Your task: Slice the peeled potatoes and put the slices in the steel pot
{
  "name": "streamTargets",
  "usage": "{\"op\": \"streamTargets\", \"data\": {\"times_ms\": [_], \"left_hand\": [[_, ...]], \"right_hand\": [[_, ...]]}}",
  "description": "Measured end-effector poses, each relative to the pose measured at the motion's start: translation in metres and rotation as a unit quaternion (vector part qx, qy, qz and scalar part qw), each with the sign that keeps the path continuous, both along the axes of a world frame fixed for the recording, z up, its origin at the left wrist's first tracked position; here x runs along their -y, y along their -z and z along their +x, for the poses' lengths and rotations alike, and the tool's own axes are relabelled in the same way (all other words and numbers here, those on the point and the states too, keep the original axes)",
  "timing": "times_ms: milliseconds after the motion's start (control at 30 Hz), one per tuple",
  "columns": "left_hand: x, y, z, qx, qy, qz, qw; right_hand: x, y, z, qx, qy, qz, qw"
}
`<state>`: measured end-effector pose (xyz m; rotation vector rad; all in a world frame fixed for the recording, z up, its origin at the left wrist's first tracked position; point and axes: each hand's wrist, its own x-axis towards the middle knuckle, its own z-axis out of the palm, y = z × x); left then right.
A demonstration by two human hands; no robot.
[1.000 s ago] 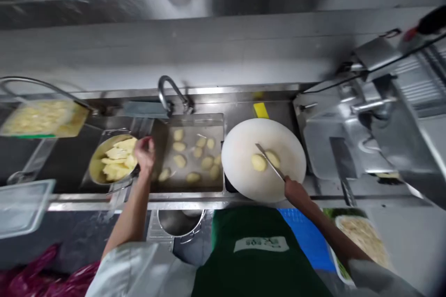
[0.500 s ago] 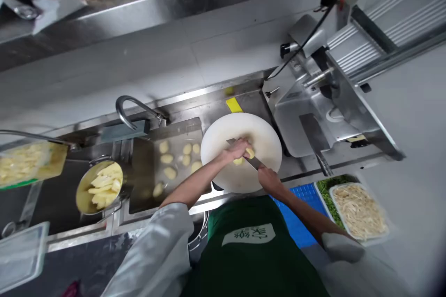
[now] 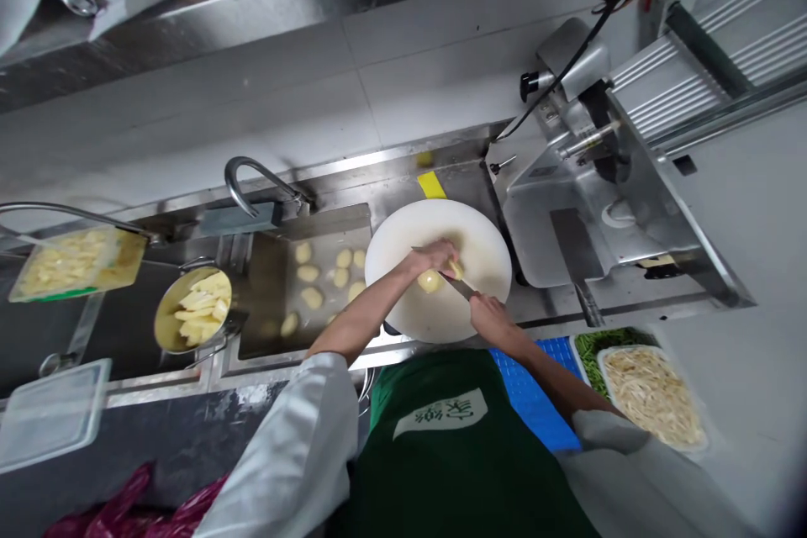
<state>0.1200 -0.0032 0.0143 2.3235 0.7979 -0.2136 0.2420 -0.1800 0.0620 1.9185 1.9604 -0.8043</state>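
On the round white cutting board [image 3: 403, 311], my left hand [image 3: 436, 255] has its fingers closed on a peeled potato piece [image 3: 456, 270]. A knife [image 3: 459, 287] is gripped by my right hand [image 3: 490, 318] at the board's right front edge. The blade runs beside the held piece, with its tip showing past my left hand. Another potato piece [image 3: 429, 281], its pale face up, lies on the board just in front of my left hand. My fingers partly hide the held piece.
Several peeled potatoes [image 3: 311, 298] sit in the water-filled sink [image 3: 265, 328] at left. Beyond it stands a pot [image 3: 165, 315] of potato slices. A slicing machine [image 3: 535, 244] with a cleaver [image 3: 576, 245] on it is at right. A faucet [image 3: 243, 168] arches behind the sink.
The view has shifted slightly. The potato piece in front of my left hand now shows a broad pale face. Both hands stay over the board with the knife between them.
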Motion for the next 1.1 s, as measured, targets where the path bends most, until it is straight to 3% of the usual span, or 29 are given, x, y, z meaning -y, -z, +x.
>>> {"op": "streamTargets", "data": {"times_ms": [100, 400, 667, 767, 833, 900, 967, 1000, 1033, 1100], "left_hand": [[0.000, 0.006, -0.002, -0.029, 0.036, 0.002, 0.999], [0.010, 0.008, 0.005, -0.020, 0.012, 0.022, 0.999], [0.011, 0.011, 0.020, 0.039, 0.000, -0.024, 0.999], [-0.001, 0.002, 0.013, 0.058, -0.058, -0.031, 0.996], [-0.011, -0.005, -0.003, 0.112, -0.145, -0.004, 0.983], [-0.013, -0.008, -0.028, 0.202, -0.290, 0.060, 0.933], [-0.003, -0.005, -0.058, 0.274, -0.445, 0.127, 0.843], [0.007, -0.001, -0.072, 0.285, -0.494, 0.148, 0.808], [0.020, 0.003, -0.084, 0.284, -0.519, 0.157, 0.791], [0.049, 0.013, -0.100, 0.270, -0.524, 0.166, 0.791]], "right_hand": [[0.003, -0.002, -0.006, 0.001, -0.009, 0.005, 1.000], [0.016, -0.008, -0.006, 0.018, -0.006, 0.014, 1.000], [0.029, -0.021, 0.004, 0.032, -0.007, -0.009, 0.999], [0.036, -0.023, 0.010, 0.034, 0.007, -0.019, 0.999], [0.039, -0.019, 0.016, 0.021, 0.024, -0.026, 0.999], [0.040, -0.012, 0.023, -0.012, 0.043, -0.032, 0.998], [0.040, -0.004, 0.030, -0.050, 0.062, -0.032, 0.996], [0.041, 0.000, 0.033, -0.066, 0.069, -0.030, 0.995], [0.041, 0.004, 0.035, -0.076, 0.076, -0.028, 0.994], [0.043, 0.008, 0.036, -0.089, 0.077, -0.026, 0.993]]}}
